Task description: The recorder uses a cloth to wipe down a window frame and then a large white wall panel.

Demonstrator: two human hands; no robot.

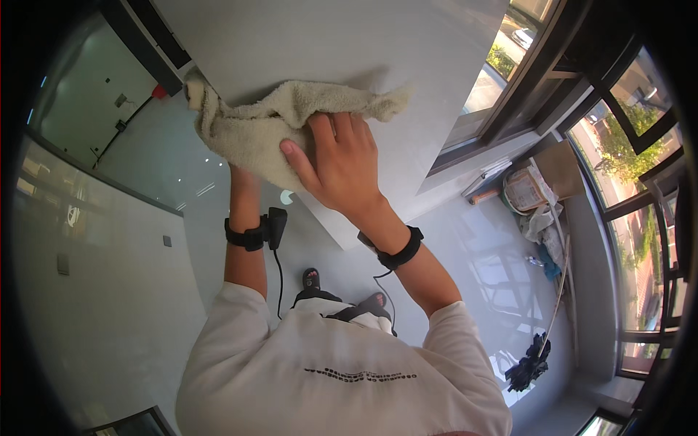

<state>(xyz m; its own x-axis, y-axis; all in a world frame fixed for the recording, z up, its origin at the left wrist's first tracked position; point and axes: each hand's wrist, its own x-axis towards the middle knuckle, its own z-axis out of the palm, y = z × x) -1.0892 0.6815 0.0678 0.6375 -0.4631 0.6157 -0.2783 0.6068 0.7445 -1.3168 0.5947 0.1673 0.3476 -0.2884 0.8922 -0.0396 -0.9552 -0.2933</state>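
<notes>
A beige terry cloth (256, 133) lies bunched against a smooth pale wall surface (327, 38), one end hanging over its left edge. My right hand (343, 158) rests on the cloth, fingers pressed into a fold and the thumb spread to the left. The cloth covers my left hand; only the left forearm (244, 196) shows, rising behind it, so its grip is hidden. Black straps with small devices and cables sit on my left wrist (245, 237) and right wrist (401, 250).
Dark-framed windows (616, 212) line the right side. Below them stand a bucket (526, 191), a cardboard piece (559, 169) and plastic bags (545, 231). A mop with a black head (529, 362) leans there. Glossy grey floor (458, 234) surrounds my sandalled feet (312, 279). Another wall (109, 289) stands left.
</notes>
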